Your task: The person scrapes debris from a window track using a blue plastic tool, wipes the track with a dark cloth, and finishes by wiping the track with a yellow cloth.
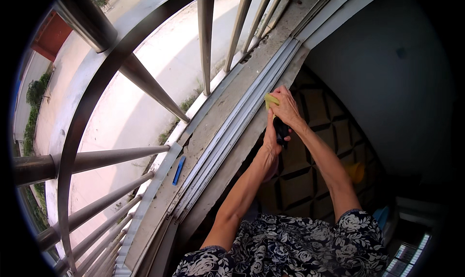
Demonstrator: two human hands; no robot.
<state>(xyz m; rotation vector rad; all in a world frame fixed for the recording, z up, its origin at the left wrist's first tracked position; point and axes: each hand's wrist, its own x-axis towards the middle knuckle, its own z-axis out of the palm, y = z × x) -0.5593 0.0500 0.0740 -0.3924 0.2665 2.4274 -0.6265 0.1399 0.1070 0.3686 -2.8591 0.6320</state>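
Note:
My left hand (271, 137) grips a black object (280, 129), perhaps a tool handle; its upper end is hidden by my hands. Just above it, my right hand (287, 104) pinches a yellow cloth (271, 101) around or against the top of that object. Both hands meet over the inner edge of a concrete windowsill (250, 128). Beside them runs a white metal sliding-window track (236, 115) with several parallel grooves. A slim blue plastic tool (178, 171) lies on the outer part of the sill, left of the track.
Metal security bars (156, 89) with a curved rail (81, 95) stand outside the sill. Below my arms is a patterned tile floor (296, 188). A yellow object (356, 172) lies at right, blurred. A grey wall (381, 95) rises at upper right.

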